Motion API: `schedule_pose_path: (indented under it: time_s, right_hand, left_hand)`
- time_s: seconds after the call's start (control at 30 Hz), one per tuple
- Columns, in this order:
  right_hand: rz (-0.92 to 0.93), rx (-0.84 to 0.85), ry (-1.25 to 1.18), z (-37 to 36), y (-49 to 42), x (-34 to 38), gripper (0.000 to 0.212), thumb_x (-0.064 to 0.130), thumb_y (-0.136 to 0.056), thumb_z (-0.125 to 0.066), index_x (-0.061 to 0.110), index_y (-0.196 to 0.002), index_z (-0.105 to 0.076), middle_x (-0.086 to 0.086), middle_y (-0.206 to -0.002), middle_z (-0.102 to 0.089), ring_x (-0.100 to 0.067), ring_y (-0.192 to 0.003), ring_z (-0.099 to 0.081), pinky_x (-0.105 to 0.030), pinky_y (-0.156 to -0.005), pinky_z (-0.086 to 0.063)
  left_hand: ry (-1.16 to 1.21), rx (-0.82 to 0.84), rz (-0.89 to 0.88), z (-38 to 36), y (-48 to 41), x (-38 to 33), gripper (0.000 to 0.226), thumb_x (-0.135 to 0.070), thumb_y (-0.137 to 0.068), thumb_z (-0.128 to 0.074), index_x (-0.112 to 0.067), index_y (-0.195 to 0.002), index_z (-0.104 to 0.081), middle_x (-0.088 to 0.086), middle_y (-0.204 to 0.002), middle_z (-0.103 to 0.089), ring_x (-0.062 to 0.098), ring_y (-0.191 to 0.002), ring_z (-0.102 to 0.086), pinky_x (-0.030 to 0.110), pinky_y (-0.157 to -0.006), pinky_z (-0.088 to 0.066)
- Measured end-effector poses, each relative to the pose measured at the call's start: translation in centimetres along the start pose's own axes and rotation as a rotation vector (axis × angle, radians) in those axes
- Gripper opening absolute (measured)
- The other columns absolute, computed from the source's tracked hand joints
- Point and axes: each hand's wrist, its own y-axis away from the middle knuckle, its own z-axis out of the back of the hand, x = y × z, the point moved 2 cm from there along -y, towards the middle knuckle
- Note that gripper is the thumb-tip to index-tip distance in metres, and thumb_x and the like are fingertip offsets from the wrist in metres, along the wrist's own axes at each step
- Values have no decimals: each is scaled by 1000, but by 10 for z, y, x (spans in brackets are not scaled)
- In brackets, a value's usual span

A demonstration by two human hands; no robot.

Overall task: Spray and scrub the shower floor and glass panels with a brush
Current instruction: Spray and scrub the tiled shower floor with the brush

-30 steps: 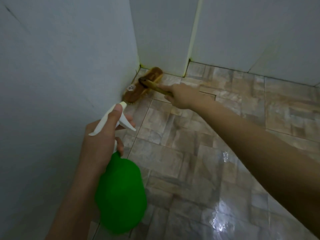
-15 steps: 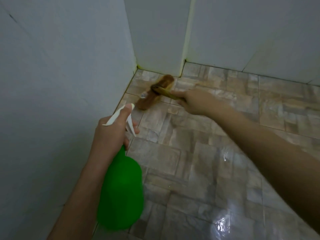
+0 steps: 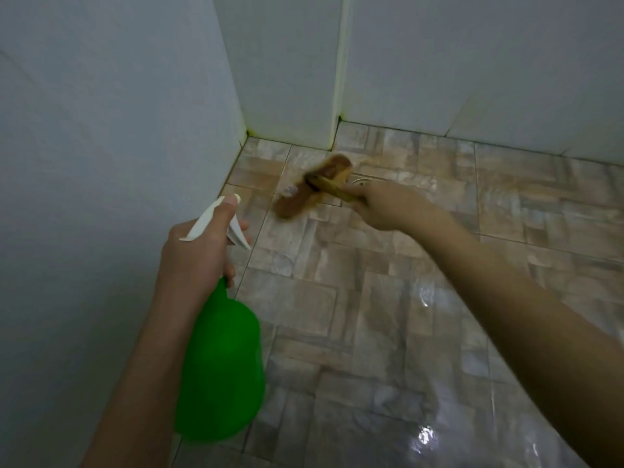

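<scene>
Brush: my right hand [image 3: 381, 204] is clenched round the yellowish handle of the brown bristle scrub brush [image 3: 312, 187], head flat on the beige stone-pattern tiled floor [image 3: 405, 298] at 12 o'clock, near the corner.
Brush handling: I judge it light and stiff; grip low on the handle, as wet tile looks slippery.
Sprayer: my left hand [image 3: 199, 251] grasps the neck of the green plastic spray bottle [image 3: 219, 373] at 7 o'clock, thumb on its white trigger head [image 3: 209, 221].
Bottle handling: probably sloshing, smooth-sided; the neck is safest.

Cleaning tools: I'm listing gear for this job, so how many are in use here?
2. A green spray bottle is in the left hand, near the left wall. A brush in the right hand is on the floor tiles near the corner.
</scene>
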Motion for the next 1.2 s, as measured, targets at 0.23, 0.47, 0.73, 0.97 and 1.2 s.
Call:
schedule_pose_path:
  time_s: [0.23,0.47,0.73,0.97,1.2]
  right_hand:
    - [-50,-49,-110,-22,40,-33,50,32,-103,-36,44,-149,-20,-5,-81,-60,-23,-66,-58,-39,-64,-53]
    - [-245,-235,-112,-25,-7,-55,68,13,-102,-31,59,-144,-3,-14,-78,-61,-22,-53,-52,-30,-44,-41]
    - [-329,-165,-249,-31,38,-59,80,8,-99,-33,59,-142,11,-11,-74,-60,-20,-50,-52,-31,-44,-43]
    - [-351,-285,-283,3,-5,-94,75,3,-95,-34,46,-151,-7,-17,-110,-55,-21,-64,-50,-43,-64,-56]
    - [-484,-252,-318,-35,115,-94,77,8,-98,-34,56,-146,4,-8,-62,-54,-20,-47,-48,-30,-41,-37]
  left_hand:
    - [65,49,17,-25,1,-7,34,-51,-94,-58,-28,-74,-73,-3,-79,-78,17,-34,-46,32,-50,-43]
    - [4,98,-46,-46,6,-6,37,-56,-95,-55,-36,-70,-73,-3,-81,-77,19,-41,-50,35,-56,-45]
    - [37,151,-10,-52,9,-14,41,-55,-94,-54,-31,-70,-76,1,-82,-78,17,-36,-47,31,-50,-42]
    - [47,177,-67,-70,19,-20,35,-61,-90,-59,-46,-62,-74,2,-85,-78,20,-42,-51,32,-52,-43]
    - [21,291,-42,-102,32,-31,35,-60,-92,-54,-52,-64,-73,-5,-88,-78,19,-42,-48,29,-50,-42]
